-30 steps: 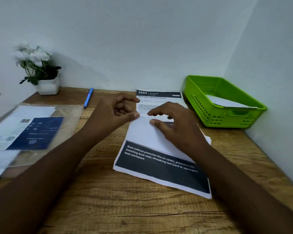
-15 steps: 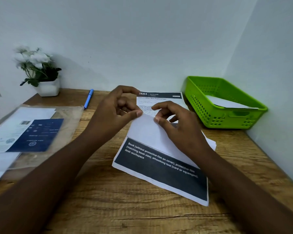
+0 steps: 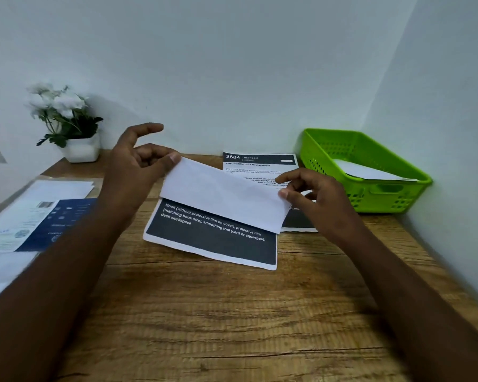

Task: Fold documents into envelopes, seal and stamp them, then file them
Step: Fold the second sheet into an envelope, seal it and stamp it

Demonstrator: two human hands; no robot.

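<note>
Your document point(image 3: 213, 238) is lifted off the table point(image 3: 232, 326) at its far edge, half folded: the blank white flap is turned toward you over the dark printed band. Its long axis runs left to right, tilted, with the left end farther from you and the right end nearer.

Your left hand point(image 3: 133, 172) pinches the flap's far left corner between thumb and curled fingers point(image 3: 149, 155), index finger sticking up free. Your right hand point(image 3: 315, 199) pinches the flap's right edge with thumb and fingertip, the other fingers loosely curled. Both hands are on the paper, one at each end, so neither is really nearer; the fold line lies between them and below the fingers, toward you.

My guess is the next move is laying the flap down and creasing it, which turns on keeping both corners square to the lower edge.

The paper is thin, matte and floppy; it sags a bit between your hands. The near edge with the dark band looks to rest on the table.

A second printed sheet point(image 3: 260, 161) lies flat behind it, partly hidden. The green basket point(image 3: 370, 199), perforated plastic with white paper inside, sits at far right against the wall. The wood-grain table is rough-looking. The clear sleeve with blue papers point(image 3: 39, 221) is at left, and a potted plant point(image 3: 72, 128) is at far left.
</note>
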